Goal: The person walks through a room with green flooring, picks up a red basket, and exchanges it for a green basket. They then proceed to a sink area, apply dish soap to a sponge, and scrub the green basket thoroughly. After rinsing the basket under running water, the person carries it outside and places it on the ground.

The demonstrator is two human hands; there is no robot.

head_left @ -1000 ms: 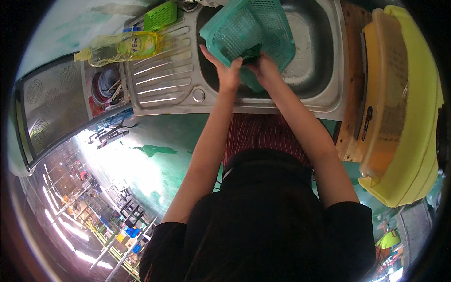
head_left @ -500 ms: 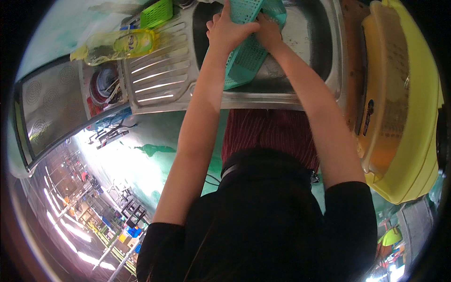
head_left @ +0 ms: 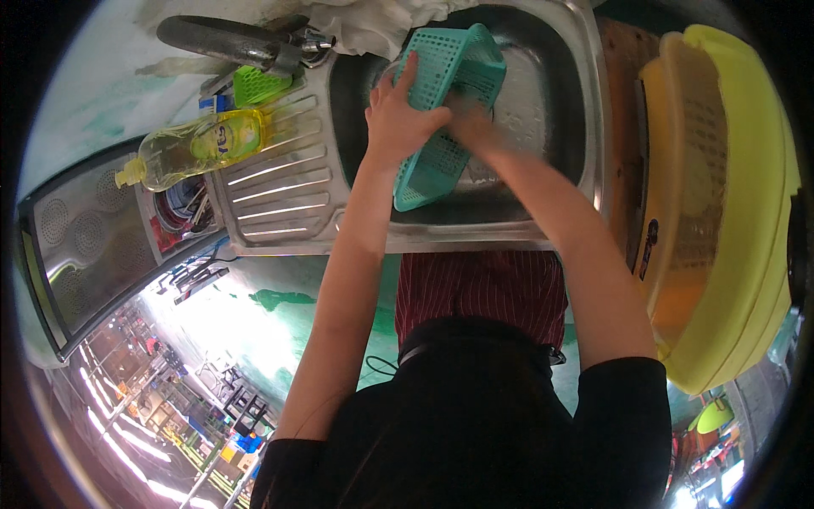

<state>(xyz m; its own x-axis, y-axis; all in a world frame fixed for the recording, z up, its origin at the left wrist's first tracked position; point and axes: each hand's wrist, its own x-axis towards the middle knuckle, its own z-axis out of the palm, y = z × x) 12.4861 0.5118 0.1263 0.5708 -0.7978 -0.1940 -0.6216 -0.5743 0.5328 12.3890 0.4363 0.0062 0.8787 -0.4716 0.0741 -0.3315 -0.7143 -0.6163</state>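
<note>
Steel sink unit spans the upper middle of the view: a basin on the right and a ribbed draining board on its left.

Large yellow plastic tub stands just right of the sink, tilted toward the rim of the view, with a paler slotted insert inside it.

Grey perforated tray or panel lies at far left, beyond the draining board. Next to it is a small compartment holding dark utensils; contents too small to make out.

Teal slotted plastic basket is in the basin, held above its floor and tipped on its side, long axis running from upper right to lower left.

Yellow bottle of dish liquid lies on its side at the left edge of the draining board, cap pointing left.

Dark curved tap sits above the draining board; a green scrubber rests just below it. White cloth is bunched at the top rim of the basin.

Left hand: fingers spread flat against the basket's outer side, thumb wrapped round its edge, clamped on it.

Right hand: blurred, pressed against the basket's inner face. Cannot tell how the fingers are set.
</note>
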